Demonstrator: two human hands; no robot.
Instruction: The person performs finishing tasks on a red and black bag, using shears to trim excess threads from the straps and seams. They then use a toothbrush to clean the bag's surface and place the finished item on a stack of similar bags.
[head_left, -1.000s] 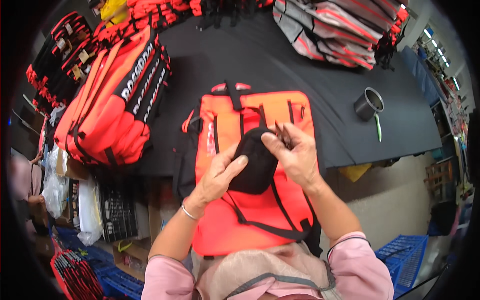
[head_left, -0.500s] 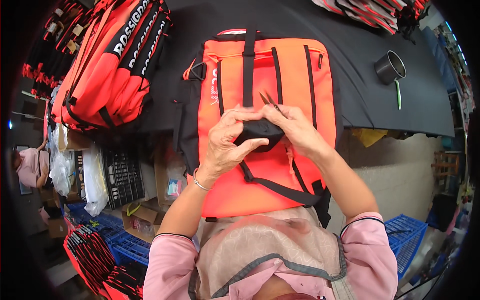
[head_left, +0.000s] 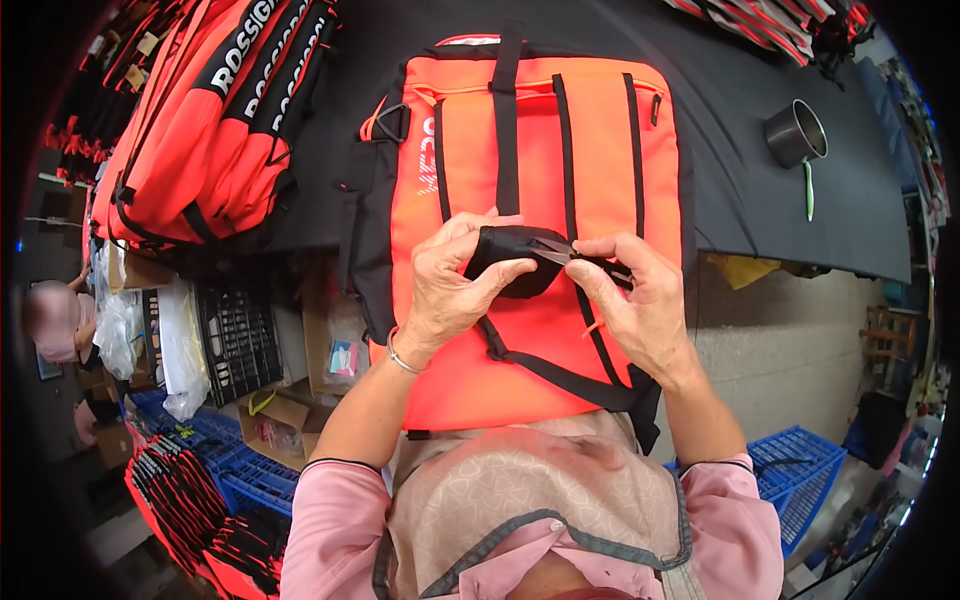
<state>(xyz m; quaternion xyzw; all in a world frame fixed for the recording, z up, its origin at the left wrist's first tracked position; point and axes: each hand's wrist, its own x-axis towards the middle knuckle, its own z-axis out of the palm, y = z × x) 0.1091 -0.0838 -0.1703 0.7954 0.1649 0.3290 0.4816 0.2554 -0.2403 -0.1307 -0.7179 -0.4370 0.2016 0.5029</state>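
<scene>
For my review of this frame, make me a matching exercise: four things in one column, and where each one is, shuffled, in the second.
Things:
1. Grey cup
2. Snips
3. Orange bag
4. Black fabric piece

Places:
A. In the left grip
B. On the dark table, toward the right of the picture
C. In the right grip, metal blades pointing left
D. Lying beneath both grips

Right pairs: 1-B, 2-C, 3-D, 4-A
</scene>
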